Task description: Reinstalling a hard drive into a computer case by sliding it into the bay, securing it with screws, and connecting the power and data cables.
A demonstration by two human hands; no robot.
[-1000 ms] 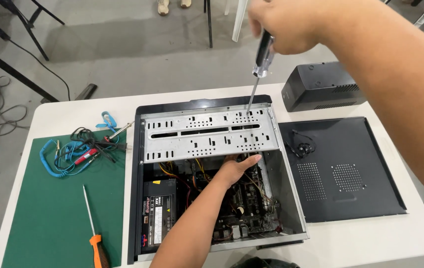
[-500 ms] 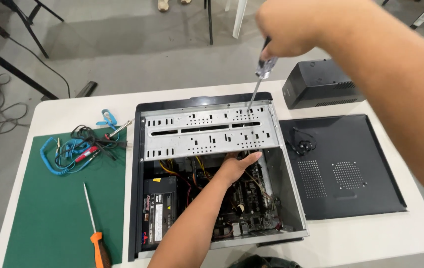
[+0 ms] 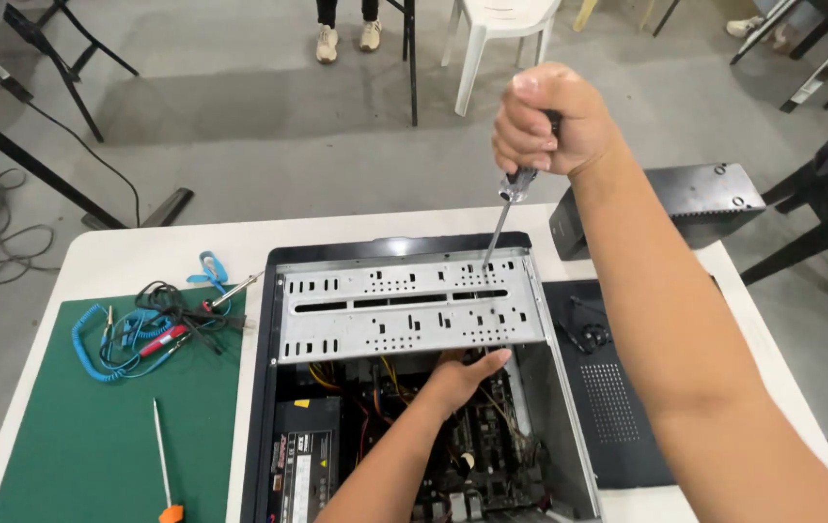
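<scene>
Head view: the open computer case [image 3: 404, 387] lies flat on the white table [image 3: 133, 254], its near end running off the frame. The right hand [image 3: 551, 121] grips a screwdriver [image 3: 501, 221] in a fist, tip touching the far right of the metal drive cage [image 3: 404, 308]. The left hand [image 3: 462, 373], fingers loosely open, reaches under the cage's near edge, hemmed by cables. The black side panel [image 3: 617, 387] lies right; the green mat [image 3: 94, 426], coiled blue cable [image 3: 109, 339] and orange-handled screwdriver [image 3: 164, 465] lie left.
</scene>
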